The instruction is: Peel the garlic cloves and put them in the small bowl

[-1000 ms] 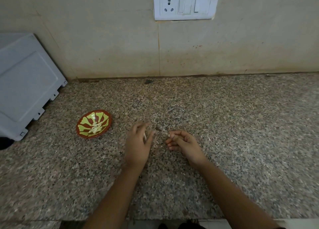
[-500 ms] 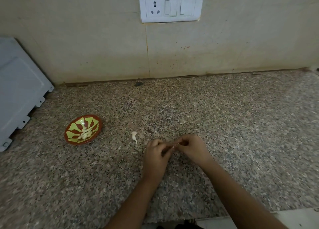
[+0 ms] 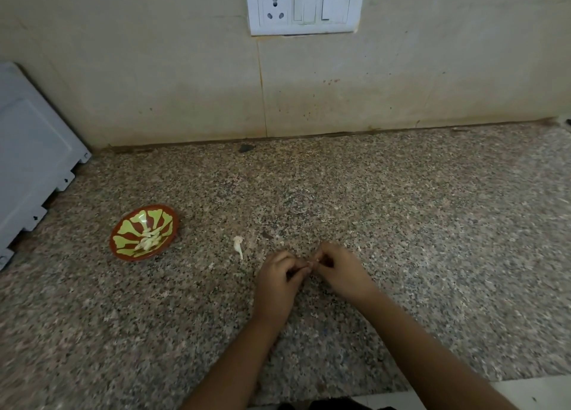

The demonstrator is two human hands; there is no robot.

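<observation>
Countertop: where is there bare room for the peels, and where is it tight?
Widest bare stretch: right of the right hand, back to the wall. Also bare: the strip between the wall and both hands, and the near edge left of the left hand. Crowded: between the small bowl and the hands pinching a garlic clove, where a white garlic piece lies.

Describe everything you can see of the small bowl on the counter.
The small bowl is round and shallow, with a red-brown rim and outside and yellow-green petal-like stripes fanning out inside. Its surface looks glossy, but the material cannot be told. It sits mouth up on the speckled stone counter, left of centre. A little heap of pale peeled garlic cloves lies in its bottom. Nothing else touches it: the left hand and right hand are off to its right.
</observation>
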